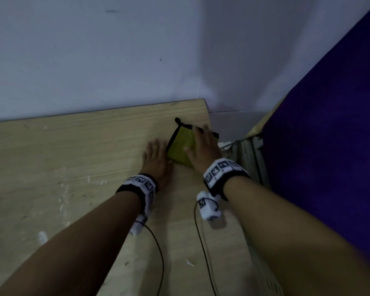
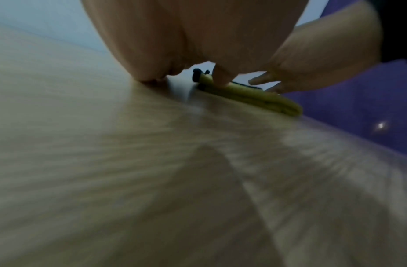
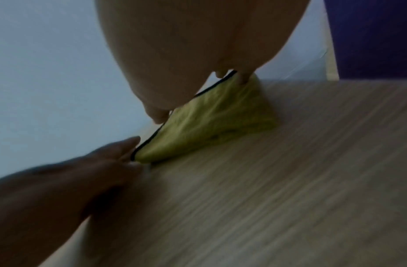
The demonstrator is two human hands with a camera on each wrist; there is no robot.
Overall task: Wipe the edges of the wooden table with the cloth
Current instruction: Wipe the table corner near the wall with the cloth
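Note:
A folded yellow-green cloth (image 1: pixel 181 149) with a black hem lies on the wooden table (image 1: pixel 73 159), close to its far right corner. My right hand (image 1: pixel 203 146) presses flat on top of the cloth (image 3: pixel 211 119) with straight fingers (image 3: pixel 244 77) reaching toward the right edge. My left hand (image 1: pixel 155 159) rests flat on the bare wood just left of the cloth (image 2: pixel 255 98), its thumb side touching the cloth's hem. In the right wrist view the left hand (image 3: pixel 102 162) lies at the cloth's near corner.
A pale wall (image 1: pixel 94 60) runs along the table's far edge. A purple panel (image 1: pixel 329 135) stands right of the table, with a narrow gap and pale slats (image 1: pixel 250 154) between. White flecks (image 1: pixel 62 189) dot the wood. Black cables (image 1: pixel 158 253) trail from both wristbands.

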